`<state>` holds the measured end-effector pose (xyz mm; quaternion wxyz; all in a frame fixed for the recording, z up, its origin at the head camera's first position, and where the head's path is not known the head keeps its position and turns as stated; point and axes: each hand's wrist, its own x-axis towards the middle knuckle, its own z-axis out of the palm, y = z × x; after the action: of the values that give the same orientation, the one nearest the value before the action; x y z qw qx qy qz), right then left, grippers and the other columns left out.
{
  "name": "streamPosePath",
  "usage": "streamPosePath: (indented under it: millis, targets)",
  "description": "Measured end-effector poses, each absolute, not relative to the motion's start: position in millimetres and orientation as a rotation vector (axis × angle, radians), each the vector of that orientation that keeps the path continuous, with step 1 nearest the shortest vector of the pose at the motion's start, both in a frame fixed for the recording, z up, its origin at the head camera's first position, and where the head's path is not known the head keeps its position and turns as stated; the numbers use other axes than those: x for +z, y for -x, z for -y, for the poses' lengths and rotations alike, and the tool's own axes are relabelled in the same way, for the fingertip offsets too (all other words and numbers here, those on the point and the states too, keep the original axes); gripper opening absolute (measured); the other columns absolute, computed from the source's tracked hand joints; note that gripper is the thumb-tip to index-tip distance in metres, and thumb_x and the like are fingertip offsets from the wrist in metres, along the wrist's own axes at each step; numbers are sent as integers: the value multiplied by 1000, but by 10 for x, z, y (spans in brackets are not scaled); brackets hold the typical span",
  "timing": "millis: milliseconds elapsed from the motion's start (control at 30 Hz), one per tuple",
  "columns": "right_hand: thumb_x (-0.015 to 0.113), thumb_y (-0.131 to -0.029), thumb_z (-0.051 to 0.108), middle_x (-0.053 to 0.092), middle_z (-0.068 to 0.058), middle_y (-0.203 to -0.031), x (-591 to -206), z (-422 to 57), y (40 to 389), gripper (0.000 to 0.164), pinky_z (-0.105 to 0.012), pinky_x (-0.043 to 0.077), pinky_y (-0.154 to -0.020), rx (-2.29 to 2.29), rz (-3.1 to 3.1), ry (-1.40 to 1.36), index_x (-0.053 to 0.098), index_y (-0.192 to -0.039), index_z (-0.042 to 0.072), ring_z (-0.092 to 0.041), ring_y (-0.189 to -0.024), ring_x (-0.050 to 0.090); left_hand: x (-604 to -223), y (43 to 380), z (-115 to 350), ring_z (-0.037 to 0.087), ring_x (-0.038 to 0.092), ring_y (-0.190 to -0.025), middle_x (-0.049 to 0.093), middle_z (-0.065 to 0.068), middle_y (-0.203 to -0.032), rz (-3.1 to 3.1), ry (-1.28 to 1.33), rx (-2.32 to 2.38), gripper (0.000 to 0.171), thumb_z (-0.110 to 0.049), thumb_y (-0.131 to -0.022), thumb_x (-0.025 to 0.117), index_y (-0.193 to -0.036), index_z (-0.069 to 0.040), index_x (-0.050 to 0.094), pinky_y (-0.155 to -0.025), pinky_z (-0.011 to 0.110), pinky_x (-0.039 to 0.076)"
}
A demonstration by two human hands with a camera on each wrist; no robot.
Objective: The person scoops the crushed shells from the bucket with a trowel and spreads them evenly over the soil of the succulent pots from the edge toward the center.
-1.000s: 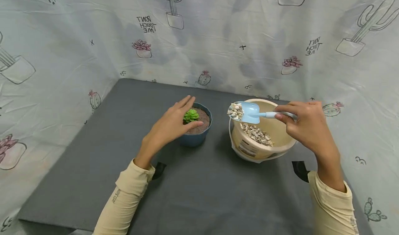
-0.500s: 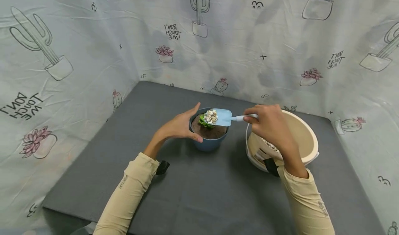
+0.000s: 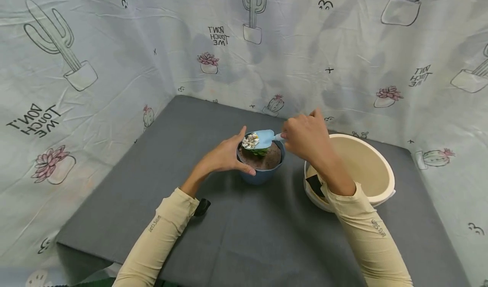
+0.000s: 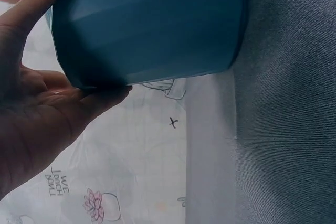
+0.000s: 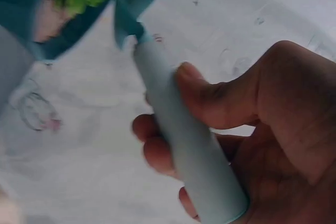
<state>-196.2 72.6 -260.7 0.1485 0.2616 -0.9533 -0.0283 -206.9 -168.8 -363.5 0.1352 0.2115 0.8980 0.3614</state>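
My right hand grips the pale handle of a small light-blue hand trowel. The handle lies between thumb and curled fingers in the right wrist view. Pebbles are heaped on the blade, which is above a blue flower pot. Brown soil fills the pot, and a green succulent is partly hidden under the trowel. My left hand holds the pot from the left, thumb on the near side and fingers on the far side. Its fingers lie against the pot's wall in the left wrist view.
A cream tub stands on the right, tilted inside a whitish container; my right forearm covers part of both. The grey table meets a cactus-print sheet at the back and sides.
The trowel with its pebbles has moved left from over the cream tub to above the flower pot. My left hand has come down around the pot's side. The head view has shifted left.
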Motion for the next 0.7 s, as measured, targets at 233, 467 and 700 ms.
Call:
streamPosePath:
  millis: [233, 467, 700]
  targets:
    - [75, -93, 17, 43, 0, -52, -2382, -557, 1959, 50, -42, 30, -76, -260, 2792, -753, 47, -52, 19, -25, -53, 51, -3631, 2054, 1684, 43, 18, -163, 11, 19, -176, -2594, -579, 1046, 135, -47, -80, 91, -169, -18, -6, -126, 65, 31]
    - [75, -92, 17, 51, -2, -58, -2317, -549, 1960, 41, -46, 35, -84, -280, 2835, -741, 55, -56, 17, -27, -59, 58, -3664, 2056, 1674, 42, 14, -164, 8, 17, -177, -2577, -576, 1067, 137, -51, -80, 89, -169, -19, -10, -126, 65, 29]
    - [72, -93, 13, 48, -2, -53, -2333, -567, 1932, 46, -44, 31, -80, -263, 2780, -760, 51, -52, 17, -25, -55, 53, -3678, 2046, 1684, 42, 15, -164, 7, 16, -177, -2583, -581, 1085, 136, -48, -81, 90, -168, -23, -11, -126, 66, 29]
